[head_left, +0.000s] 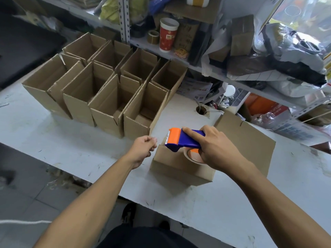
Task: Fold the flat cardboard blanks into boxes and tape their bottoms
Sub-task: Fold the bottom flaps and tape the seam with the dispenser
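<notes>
A scuffed white table (53, 136) fronts cluttered metal shelving (125, 20) above grey floor (26, 203).

Open boxes (107, 90) block the table's (71, 145) far left; bare tabletop lies between them and the near edge.

tape roll (194, 156) half hidden, shelf clutter (279, 56) blurred

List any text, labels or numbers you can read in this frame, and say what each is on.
Nothing here reads with certainty.
Red paper cup on the shelf: a small printed emblem, too blurred to read.
Brown cardboard behind the cup: handwritten marks, illegible.
Printed packaging under the shelf: small print, too small.
Orange box: white lettering, blurred.
Tape dispenser and cardboard boxes: none visible.
</notes>
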